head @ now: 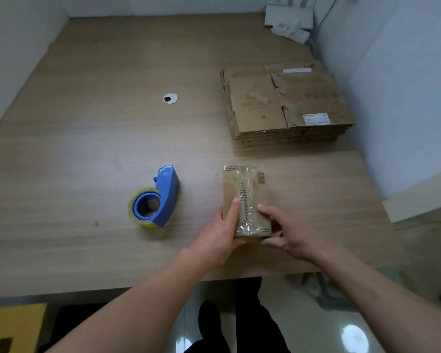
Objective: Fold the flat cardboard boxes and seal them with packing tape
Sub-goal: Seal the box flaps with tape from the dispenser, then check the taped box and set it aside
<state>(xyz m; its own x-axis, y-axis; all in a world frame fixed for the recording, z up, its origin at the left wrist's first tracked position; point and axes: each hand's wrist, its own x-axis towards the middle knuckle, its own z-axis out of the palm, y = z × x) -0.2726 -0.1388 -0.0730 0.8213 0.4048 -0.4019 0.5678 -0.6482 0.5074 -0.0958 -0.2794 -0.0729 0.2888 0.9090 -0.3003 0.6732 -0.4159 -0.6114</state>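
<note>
Brown cardboard is what I have in both hands: a small, oblong folded cardboard box (245,197) with a strip of clear, crinkled packing tape running down the length of its top and a barcode printed near its far right corner. It lies on the pale wood-grain table (87,138), close to the near edge and a little right of the middle, with its long side pointing away from me.

My left hand (220,240) grips the box's near left corner, one finger stretched along the top beside the tape and the thumb tucked against the near end. My right hand (290,235) holds the near right corner, with a finger on the top face and the thumb at the near end; the other fingers are hidden behind the hand.

Left of the box, apart from it, a blue plastic tape dispenser with a yellowish roll of clear tape (155,200) lies on its side. Farther back on the right, next to the white wall, sits a stack of flat, worn cardboard boxes (283,105), the top one bearing a white label. A round white cable grommet (170,98) is set into the tabletop towards the middle. Some white items (288,21) are piled in the far right corner; I cannot tell what they are.
</note>
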